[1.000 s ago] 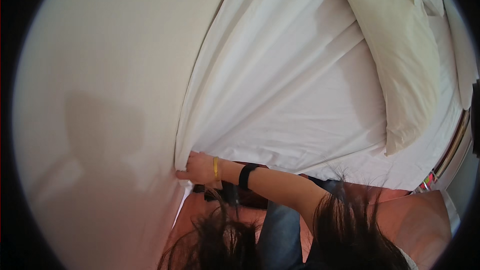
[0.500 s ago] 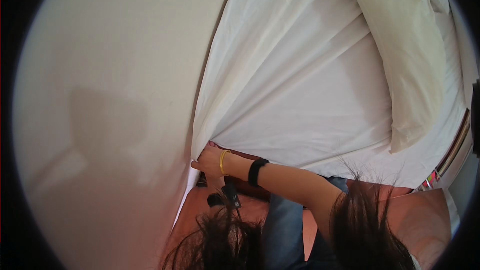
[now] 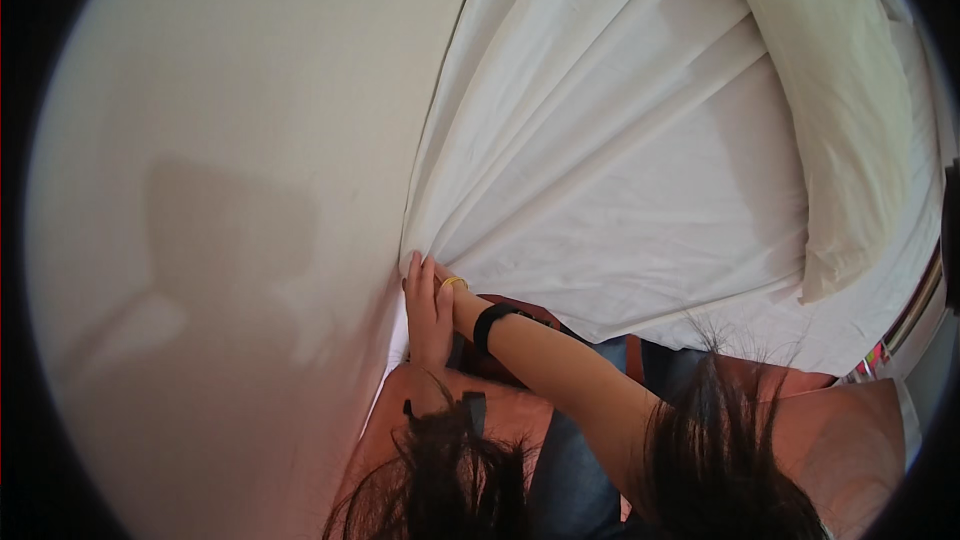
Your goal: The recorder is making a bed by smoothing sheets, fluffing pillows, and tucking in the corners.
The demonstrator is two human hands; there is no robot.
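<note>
A white bed sheet (image 3: 620, 170) covers the mattress, its folds running together toward the near left corner by the wall. At that corner my left hand (image 3: 427, 315) lies with its fingers stretched up against the sheet. My right hand (image 3: 446, 280) reaches in from the right to the same corner, beside and partly behind the left. Its fingers are hidden by the left hand and the cloth. A yellow bracelet (image 3: 456, 283) and a black wristband (image 3: 492, 324) are on my right arm.
A pale wall (image 3: 240, 100) stands close along the left, with shadows on it. A cream pillow (image 3: 845, 130) lies on the bed at the right. Dark hair (image 3: 720, 440) hangs into the lower part of the view. Blue jeans (image 3: 575, 470) show below my arms.
My left hand has come up over the corner, its fingers now visible on the sheet. The right hand has shifted slightly up and right, and the sheet edge sits closer against the wall.
</note>
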